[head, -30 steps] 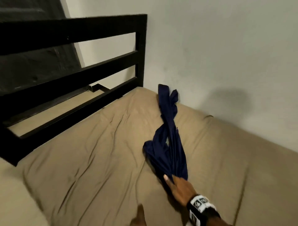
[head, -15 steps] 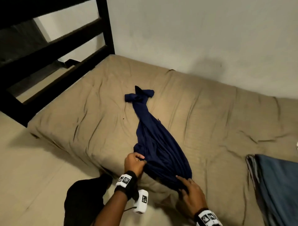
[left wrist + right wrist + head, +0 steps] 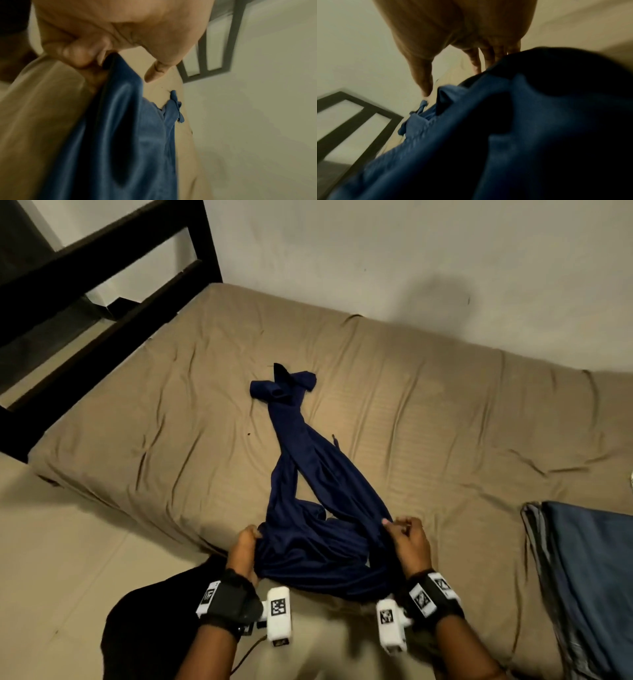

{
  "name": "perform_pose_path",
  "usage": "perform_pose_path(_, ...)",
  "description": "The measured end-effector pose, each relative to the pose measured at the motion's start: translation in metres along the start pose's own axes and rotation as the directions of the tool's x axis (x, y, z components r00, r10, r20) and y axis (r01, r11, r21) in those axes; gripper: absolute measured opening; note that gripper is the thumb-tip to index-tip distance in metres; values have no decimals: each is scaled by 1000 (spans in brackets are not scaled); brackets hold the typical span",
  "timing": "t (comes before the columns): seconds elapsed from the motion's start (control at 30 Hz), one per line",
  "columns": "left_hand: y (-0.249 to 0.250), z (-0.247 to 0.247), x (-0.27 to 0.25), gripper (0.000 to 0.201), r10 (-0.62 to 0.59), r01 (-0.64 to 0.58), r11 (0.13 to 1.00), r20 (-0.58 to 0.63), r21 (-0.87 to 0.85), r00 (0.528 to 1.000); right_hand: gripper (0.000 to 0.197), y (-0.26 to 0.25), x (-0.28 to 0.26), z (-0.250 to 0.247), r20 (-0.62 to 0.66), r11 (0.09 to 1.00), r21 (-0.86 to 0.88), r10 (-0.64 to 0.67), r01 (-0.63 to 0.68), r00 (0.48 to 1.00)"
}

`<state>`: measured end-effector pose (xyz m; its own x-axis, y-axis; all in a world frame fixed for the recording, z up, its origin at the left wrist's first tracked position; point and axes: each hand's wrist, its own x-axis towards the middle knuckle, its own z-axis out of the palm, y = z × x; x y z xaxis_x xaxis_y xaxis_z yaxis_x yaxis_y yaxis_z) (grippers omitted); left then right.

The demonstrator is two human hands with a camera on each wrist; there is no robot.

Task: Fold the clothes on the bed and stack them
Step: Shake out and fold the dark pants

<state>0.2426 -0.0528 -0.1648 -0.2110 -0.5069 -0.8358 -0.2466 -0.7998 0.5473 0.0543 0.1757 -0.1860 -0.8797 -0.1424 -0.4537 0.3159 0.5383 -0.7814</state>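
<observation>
**Navy garment stretched away from both hands**

The navy garment [image 3: 308, 494] lies twisted on the bed [image 3: 164, 412], its long axis running from the near edge toward 12 o'clock, where the bunched far end sits. Both hands hold its near end — the left hand [image 3: 244, 549] at 9 o'clock clamps a fold between thumb and curled fingers, the right hand [image 3: 407, 542] at 3 o'clock curls around the opposite edge. The hands are apart and about equally near. Spreading it flat likely comes next. A folded blue cloth [image 3: 589, 577] lies further right.

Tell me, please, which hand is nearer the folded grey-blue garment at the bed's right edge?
Right. The right hand grips the navy garment on the side toward the folded garment; the left hand grips its far side.
</observation>
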Motion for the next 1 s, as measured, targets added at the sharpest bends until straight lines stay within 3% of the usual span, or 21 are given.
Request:
perform_pose_path(0.03, 5, 1, 0, 22, 24, -20, 994, -29, 109, 999, 50, -9, 11, 7, 46, 994, -101, -29, 34, 999)
perform_pose_path(0.07, 9, 3, 1, 30, 126, -88, 946, -103, 311, 987, 64, -17, 19, 16, 104, 965, -245, -75, 99, 992)
perform_pose_path(0.1, 11, 5, 4, 39, 325, -164, 816, -204, 554, 923, 69, -23, 26, 26, 181, 899, -399, -116, 181, 977)
perform_pose_path(0.13, 15, 11, 2, 46, 542, -229, 629, -208, 743, 814, 63, -25, 32, 36, 253, 810, -528, -136, 255, 958)
perform_pose_path(0.17, 16, 20, 2, 48, 729, -364, 403, -54, 840, 682, 50, -27, 37, 43, 295, 725, -616, -148, 307, 944)
perform_pose_path(0.2, 18, 34, 1, 46, 791, -494, 181, 172, 850, 587, 37, -28, 42, 48, 293, 685, -654, -162, 321, 942)
perform_pose_path(0.23, 19, 49, 3, 45, 740, -614, 17, 403, 789, 539, 29, -30, 45, 48, 250, 701, -650, -166, 293, 954)
perform_pose_path(0.27, 19, 63, 6, 49, 615, -684, -97, 584, 723, 530, 26, -31, 51, 43, 182, 745, -620, -170, 247, 969)
perform_pose_path(0.3, 17, 72, 13, 58, 464, -691, -182, 681, 699, 567, 25, -30, 56, 33, 94, 797, -574, -165, 189, 982)
perform_pose_path(0.37, 16, 79, 23, 77, 263, -567, -385, 676, 728, 689, 26, -21, 69, 0, -94, 870, -491, -109, 49, 990)
perform_pose_path(0.43, 16, 75, 29, 82, 267, -433, -503, 611, 748, 746, 27, -5, 78, -35, -192, 884, -460, -4, -86, 981)
perform_pose_path(0.5, 15, 70, 30, 73, 354, -349, -510, 562, 786, 748, 25, 5, 72, -52, -225, 856, -502, 12, -126, 974)
perform_pose_path(0.53, 15, 68, 29, 65, 388, -322, -504, 544, 801, 744, 28, 9, 68, -52, -249, 827, -555, -57, -94, 967)
perform_pose_path(0.63, 14, 64, 29, 42, 420, -328, -504, 558, 799, 715, 44, 4, 44, -35, -242, 752, -631, -426, 192, 872)
perform_pose_path(0.7, 17, 61, 22, 36, 437, -371, -498, 596, 784, 673, 31, -3, 23, -14, -85, 721, -512, -583, 467, 808)
perform_pose_path(0.73, 20, 60, 16, 33, 454, -403, -484, 616, 777, 644, 28, -6, 12, -2, 47, 724, -404, -594, 559, 803)
perform_pose_path(0.8, 26, 56, 0, 24, 500, -490, -439, 657, 754, 564, 47, -12, -10, 23, 342, 737, -302, -507, 604, 791)
perform_pose_path(0.87, 31, 47, -20, 21, 567, -607, -351, 678, 713, 468, 63, -10, -22, 41, 534, 656, -430, -369, 620, 761)
perform_pose_path(0.93, 32, 33, -38, 20, 642, -693, -222, 638, 686, 426, 52, -9, -32, 41, 475, 592, -542, -369, 596, 799)
perform_pose_path(1.0, 23, 15, -45, 18, 690, -765, -34, 569, 643, 447, 53, -15, -45, 29, 270, 685, -452, -506, 572, 819)
